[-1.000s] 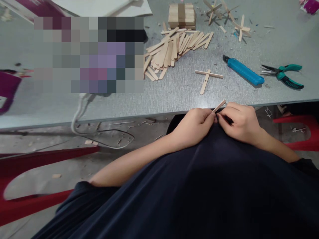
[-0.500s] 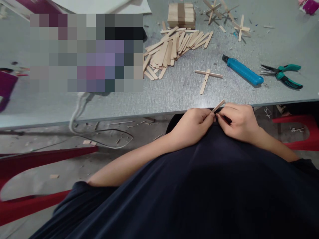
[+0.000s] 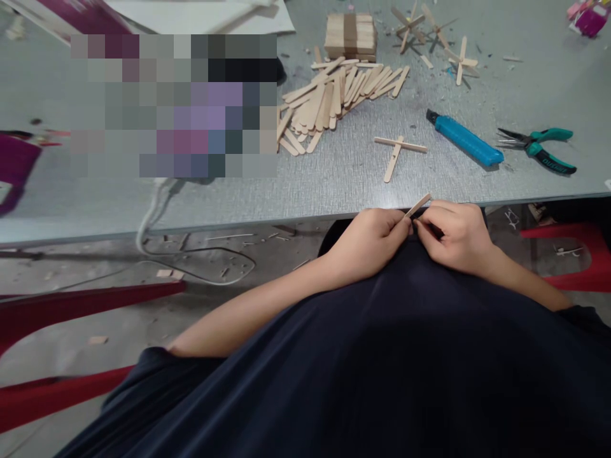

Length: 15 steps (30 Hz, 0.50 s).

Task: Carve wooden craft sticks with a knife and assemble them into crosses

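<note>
My left hand (image 3: 370, 242) and my right hand (image 3: 456, 232) meet just below the table's front edge, over my dark shirt. Both are closed in a pinch on a short wooden craft stick (image 3: 419, 204), which slants up to the right between them. A cross made of two craft sticks (image 3: 396, 149) lies on the grey table (image 3: 334, 178) just beyond my hands. Farther back a loose heap of craft sticks (image 3: 334, 95) spreads in front of a banded stack of sticks (image 3: 350, 35).
A blue utility knife (image 3: 465, 138) and green-handled pliers (image 3: 539, 147) lie at the right of the table. More stick crosses (image 3: 461, 60) sit at the back right. A white cable (image 3: 157, 203) hangs off the table edge. Red chair parts (image 3: 71, 305) stand at both sides.
</note>
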Tool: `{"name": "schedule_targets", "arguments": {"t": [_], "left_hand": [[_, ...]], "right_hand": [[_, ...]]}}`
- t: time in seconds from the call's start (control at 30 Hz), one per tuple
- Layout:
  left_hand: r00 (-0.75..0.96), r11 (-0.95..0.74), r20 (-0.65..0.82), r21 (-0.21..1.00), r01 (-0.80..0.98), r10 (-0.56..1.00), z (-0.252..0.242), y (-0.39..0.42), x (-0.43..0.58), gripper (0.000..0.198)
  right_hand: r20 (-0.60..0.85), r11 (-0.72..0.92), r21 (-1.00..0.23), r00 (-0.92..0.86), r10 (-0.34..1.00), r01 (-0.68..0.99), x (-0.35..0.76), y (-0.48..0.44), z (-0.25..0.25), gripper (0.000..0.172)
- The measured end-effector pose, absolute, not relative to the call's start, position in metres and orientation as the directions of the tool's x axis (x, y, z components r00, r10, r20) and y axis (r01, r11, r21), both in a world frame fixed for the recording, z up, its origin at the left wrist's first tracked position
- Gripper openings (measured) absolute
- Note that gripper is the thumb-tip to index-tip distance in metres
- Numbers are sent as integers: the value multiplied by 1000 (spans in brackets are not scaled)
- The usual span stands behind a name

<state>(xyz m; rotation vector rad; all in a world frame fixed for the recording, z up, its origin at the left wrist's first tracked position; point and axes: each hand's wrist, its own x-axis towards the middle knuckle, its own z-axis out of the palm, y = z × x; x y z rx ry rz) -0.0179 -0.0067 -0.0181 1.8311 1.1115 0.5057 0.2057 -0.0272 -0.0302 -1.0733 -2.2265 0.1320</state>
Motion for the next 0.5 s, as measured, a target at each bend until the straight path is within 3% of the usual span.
{"name": "schedule_targets", "arguments": {"t": [0.23, 0.5], "left_hand": [[505, -153, -144, 851, 502, 851, -15, -6, -25, 37], [496, -128, -152, 865, 486, 855, -9, -7, -26, 35]], "right_hand": [[449, 621, -388, -449, 773, 681, 206, -27, -32, 34], [469, 595, -337, -418, 778, 730, 204, -32, -30, 34]]}}
